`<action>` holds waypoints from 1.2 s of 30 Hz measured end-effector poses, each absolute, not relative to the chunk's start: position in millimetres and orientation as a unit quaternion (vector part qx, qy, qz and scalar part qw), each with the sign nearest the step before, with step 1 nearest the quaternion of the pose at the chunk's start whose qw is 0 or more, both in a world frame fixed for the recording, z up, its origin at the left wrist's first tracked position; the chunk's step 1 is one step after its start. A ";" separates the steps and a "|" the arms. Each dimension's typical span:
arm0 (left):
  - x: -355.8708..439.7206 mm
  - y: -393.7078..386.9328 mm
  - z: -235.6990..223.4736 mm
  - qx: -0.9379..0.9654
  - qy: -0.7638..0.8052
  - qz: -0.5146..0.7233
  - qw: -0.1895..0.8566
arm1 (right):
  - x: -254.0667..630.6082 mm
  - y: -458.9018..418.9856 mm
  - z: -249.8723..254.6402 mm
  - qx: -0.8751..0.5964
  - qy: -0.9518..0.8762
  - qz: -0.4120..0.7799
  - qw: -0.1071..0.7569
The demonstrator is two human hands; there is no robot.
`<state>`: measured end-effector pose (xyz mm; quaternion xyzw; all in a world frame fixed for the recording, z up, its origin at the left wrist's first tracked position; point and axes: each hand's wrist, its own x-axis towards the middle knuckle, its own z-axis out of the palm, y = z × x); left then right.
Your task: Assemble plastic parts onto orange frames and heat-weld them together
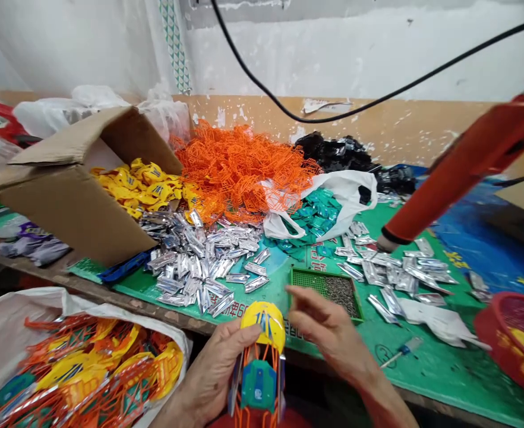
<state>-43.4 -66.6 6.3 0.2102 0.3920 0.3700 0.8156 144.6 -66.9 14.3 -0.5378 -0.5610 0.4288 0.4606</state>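
In the head view, the left hand [212,374] clenches a yellow-capped orange plastic lattice cage [258,362] (a teal panel [258,386] on its front) at about 6 o'clock, while the open right hand [331,336] hangs at the cage's 2 o'clock, apparently not touching it, near a green mesh tray [324,297].

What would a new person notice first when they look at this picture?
The big heap of orange plastic mesh at the back of the table catches the eye first, with a pile of silver pieces in front of it. At the bottom, the left hand holds a yellow, orange and green plastic cage, and the open right hand is beside it.
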 end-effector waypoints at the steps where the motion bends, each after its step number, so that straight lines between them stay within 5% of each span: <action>1: -44.0 -66.0 5.9 0.209 0.400 0.365 0.814 | 160.7 -67.6 20.3 -0.574 -0.535 0.339 0.520; 5: -43.5 -63.0 1.3 0.224 0.429 0.345 0.804 | 251.1 -63.8 52.4 -0.672 -0.324 -0.189 0.639; 7: -40.5 -62.6 -0.2 0.241 0.423 0.339 0.805 | 292.7 -55.1 68.5 -0.701 -0.282 -0.259 0.601; 10: -35.0 -63.3 0.1 0.265 0.410 0.331 0.808 | 321.9 -31.3 83.9 -0.722 -0.322 -0.190 0.582; 16: -36.3 -62.9 2.1 0.281 0.413 0.334 0.799 | 296.3 22.5 95.3 -0.494 -0.419 0.196 0.736; 25: -37.6 -56.3 -3.6 0.274 0.452 0.285 0.800 | 260.5 15.0 119.6 -0.505 -0.388 0.342 0.691; 36: -27.2 -44.6 -4.9 0.176 0.475 0.251 0.825 | 190.5 -24.9 65.2 -0.481 -0.410 0.459 0.624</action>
